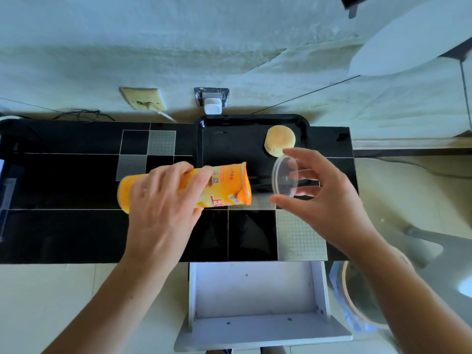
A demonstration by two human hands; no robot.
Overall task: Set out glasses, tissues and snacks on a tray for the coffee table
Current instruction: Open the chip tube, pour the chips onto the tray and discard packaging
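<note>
Snack can held sideways over bench, lid off.

One black bench (76, 226); one black tray (229, 139) at its far edge carries one round cake (279, 140). One orange can (217, 187), long axis left-right, open end pointing right at tray, gripped by left hand (163, 208). Right hand (321, 195) pinches one clear lid (284, 178) just beside the can's mouth.

A black glossy table (63, 233) with thin white grid lines and a few grey textured squares stands against the wall. At its far edge, right of centre, lies a black tray (201, 139) with a raised rim and rounded corners. A round pale cake (279, 139) sits on the tray, toward its right side.
</note>
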